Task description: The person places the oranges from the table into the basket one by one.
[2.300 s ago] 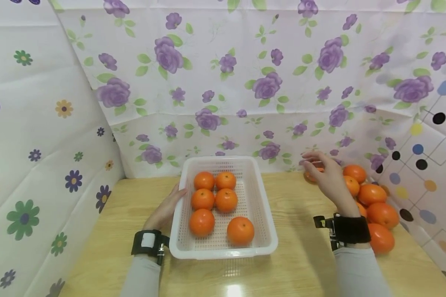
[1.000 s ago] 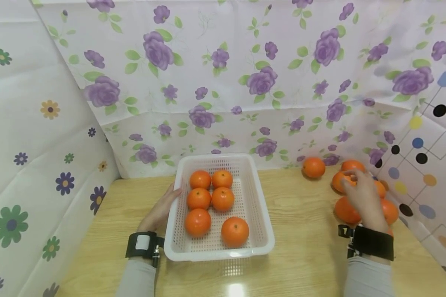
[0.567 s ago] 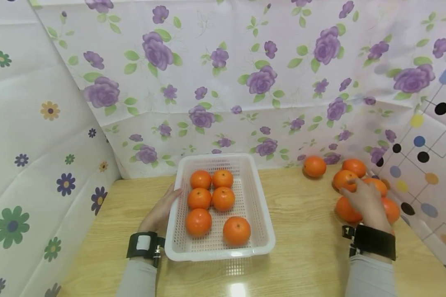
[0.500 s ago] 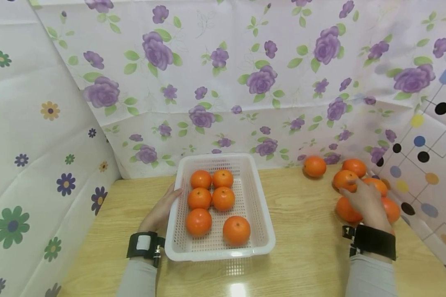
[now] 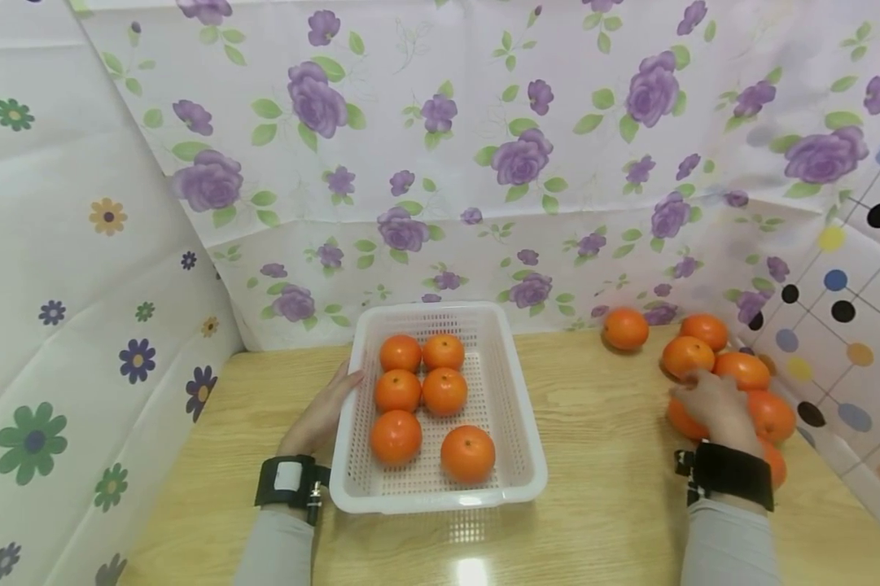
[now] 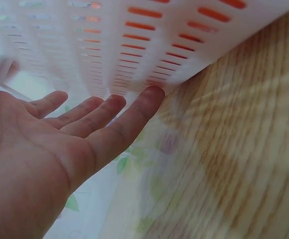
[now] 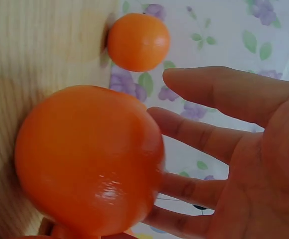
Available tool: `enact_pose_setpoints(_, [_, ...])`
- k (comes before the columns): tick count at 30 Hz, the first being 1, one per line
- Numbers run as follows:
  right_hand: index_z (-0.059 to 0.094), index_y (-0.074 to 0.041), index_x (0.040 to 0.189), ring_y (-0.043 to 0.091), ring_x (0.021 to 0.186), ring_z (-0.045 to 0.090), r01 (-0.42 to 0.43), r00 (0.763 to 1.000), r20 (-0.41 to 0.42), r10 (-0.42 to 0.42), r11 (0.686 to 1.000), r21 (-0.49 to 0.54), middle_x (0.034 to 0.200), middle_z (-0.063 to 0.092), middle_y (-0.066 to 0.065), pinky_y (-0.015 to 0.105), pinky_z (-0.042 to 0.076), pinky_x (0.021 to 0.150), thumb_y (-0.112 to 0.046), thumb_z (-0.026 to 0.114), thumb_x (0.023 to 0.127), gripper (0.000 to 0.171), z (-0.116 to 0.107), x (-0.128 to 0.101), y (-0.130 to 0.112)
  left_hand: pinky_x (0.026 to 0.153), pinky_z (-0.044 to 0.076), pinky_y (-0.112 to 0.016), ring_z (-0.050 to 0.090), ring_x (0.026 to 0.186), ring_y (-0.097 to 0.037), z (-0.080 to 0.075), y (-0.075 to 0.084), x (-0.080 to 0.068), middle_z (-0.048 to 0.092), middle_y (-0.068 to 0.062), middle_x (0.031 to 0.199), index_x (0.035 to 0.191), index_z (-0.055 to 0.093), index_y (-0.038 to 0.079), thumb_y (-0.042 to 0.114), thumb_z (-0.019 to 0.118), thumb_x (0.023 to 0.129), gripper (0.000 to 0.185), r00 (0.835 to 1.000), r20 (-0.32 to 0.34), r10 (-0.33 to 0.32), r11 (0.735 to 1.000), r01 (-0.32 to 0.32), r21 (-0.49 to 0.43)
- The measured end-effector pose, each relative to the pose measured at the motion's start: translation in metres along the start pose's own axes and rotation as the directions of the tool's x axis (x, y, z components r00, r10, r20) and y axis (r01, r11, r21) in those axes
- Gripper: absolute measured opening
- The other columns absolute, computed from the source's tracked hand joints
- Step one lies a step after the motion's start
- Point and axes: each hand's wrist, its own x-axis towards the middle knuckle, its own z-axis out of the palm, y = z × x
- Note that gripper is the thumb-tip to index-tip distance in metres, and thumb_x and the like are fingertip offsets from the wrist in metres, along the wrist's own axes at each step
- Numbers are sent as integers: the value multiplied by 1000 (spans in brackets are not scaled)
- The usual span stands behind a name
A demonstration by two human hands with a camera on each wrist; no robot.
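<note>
A white perforated plastic basket (image 5: pixel 522 423) holds several oranges (image 5: pixel 469 454), paired in rows toward its left side. My left hand (image 5: pixel 324 411) rests at the basket's left wall; in the left wrist view its fingers (image 6: pixel 127 117) are extended, tips right at the slotted side. My right hand (image 5: pixel 714 403) is over the loose oranges at the right. In the right wrist view a large orange (image 7: pixel 89 159) lies right at my spread fingers, some fingertips hidden behind it. The thumb (image 7: pixel 209 89) stands straight and apart from the orange.
Several more oranges (image 5: pixel 743 370) cluster right of and beyond my right hand, by the dotted right-hand sheet (image 5: pixel 850 350). One orange (image 5: pixel 625 330) sits alone at the back edge of the wooden table (image 5: pixel 579 488). A flowered sheet (image 5: pixel 447 163) hangs behind.
My right hand has gone from the lone back orange to the right-hand cluster, then drawn slightly nearer over a front orange. My left hand has stayed at the basket.
</note>
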Motion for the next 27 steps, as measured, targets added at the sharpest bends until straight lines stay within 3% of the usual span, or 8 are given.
enact_pose_setpoints(5, [53,9,129,58,104,38,19,1000,16,-19,1000,-20,126,37,45,71,39,87,-21,59,98,43,4,2,1,91,59,-58,53,132,-49,-3,-12,7,25,-30,165,168,1,32,48,37,112,69,1000,-31,-5,999,3,-43])
enact_pose_setpoints(8, [44,10,143,57,116,34,-23,999,24,21,994,109,148,23,45,69,36,100,-20,62,95,59,10,5,4,92,59,-58,53,132,-50,-3,-11,7,25,-31,164,169,0,31,43,34,113,66,999,-36,-18,999,16,-43])
enact_pose_setpoints(11, [31,9,155,51,134,23,-109,994,1,114,949,297,167,0,33,65,22,119,-19,68,90,80,18,9,6,93,58,-57,52,132,-49,-3,-10,7,27,-30,164,169,2,30,41,33,114,64,999,-41,-36,999,34,-43])
enact_pose_setpoints(12, [33,9,154,49,136,24,-131,990,3,138,936,326,167,5,32,62,22,120,-20,70,89,80,20,10,7,94,58,-57,51,133,-49,-3,-10,7,27,-30,164,168,2,30,41,33,114,63,999,-36,-37,998,35,-45])
enact_pose_setpoints(13, [32,9,154,49,139,19,-139,989,-7,151,928,346,169,-3,30,63,16,123,-19,71,88,82,22,12,7,94,57,-57,51,133,-49,-3,-11,8,28,-29,164,168,4,31,41,33,114,63,998,-39,-41,998,39,-48])
enact_pose_setpoints(17, [39,12,150,50,143,14,-168,983,-15,184,923,347,169,-6,31,64,10,125,-20,70,88,76,25,16,8,95,57,-57,50,133,-49,-3,-11,7,27,-29,164,168,4,30,41,33,114,63,999,-33,-34,998,32,-55])
enact_pose_setpoints(21, [25,17,154,53,147,7,-147,985,-41,170,932,330,167,-12,32,66,0,124,-19,69,87,87,24,20,8,94,58,-57,52,132,-49,-3,-10,6,27,-29,164,168,3,31,42,33,113,64,999,-34,-34,998,32,-51])
enact_pose_setpoints(27, [39,18,145,53,141,18,-121,988,-57,143,952,281,165,1,37,65,10,125,-16,66,83,75,25,22,9,93,58,-57,53,132,-49,-3,-8,6,27,-27,165,168,3,32,40,32,114,62,999,-47,-23,999,21,-39])
